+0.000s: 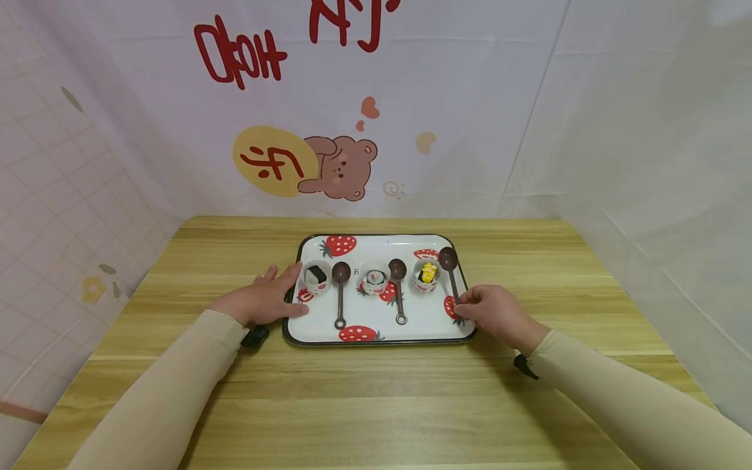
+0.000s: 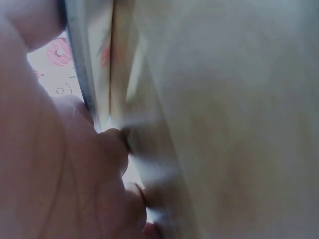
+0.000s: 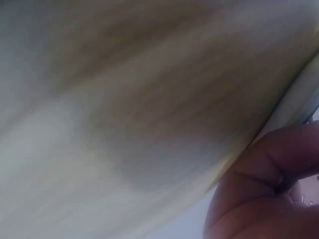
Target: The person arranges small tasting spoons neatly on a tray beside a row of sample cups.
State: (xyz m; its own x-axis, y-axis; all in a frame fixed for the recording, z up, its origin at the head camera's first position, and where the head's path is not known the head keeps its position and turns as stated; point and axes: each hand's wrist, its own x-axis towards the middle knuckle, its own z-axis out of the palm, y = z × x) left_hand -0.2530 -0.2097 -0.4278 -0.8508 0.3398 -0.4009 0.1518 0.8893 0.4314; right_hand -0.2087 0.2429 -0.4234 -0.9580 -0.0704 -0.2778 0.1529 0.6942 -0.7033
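Observation:
At the right edge of a white strawberry-print tray (image 1: 317, 331), my right hand (image 1: 496, 315) pinches the handle end of a brown spoon (image 1: 448, 260). The spoon's bowl points away, near the tray's far right corner. My left hand (image 1: 261, 300) rests on the tray's left edge, thumb over the rim and the other fingers extended along the outside. Two more brown spoons, a left one (image 1: 341, 273) and a middle one (image 1: 398, 269), lie between small patterned cups. The left cup (image 1: 317, 289) holds a toy rice ball, the middle cup (image 1: 375, 288) a sushi roll, the right cup (image 1: 425, 286) a yellow-topped piece.
Under the tray is a wood-grain table (image 1: 352, 405), its surface close in both wrist views. A white cloth backdrop (image 1: 470, 78) with a printed bear and red characters hangs behind the far edge. Pale cloth panels flank both sides.

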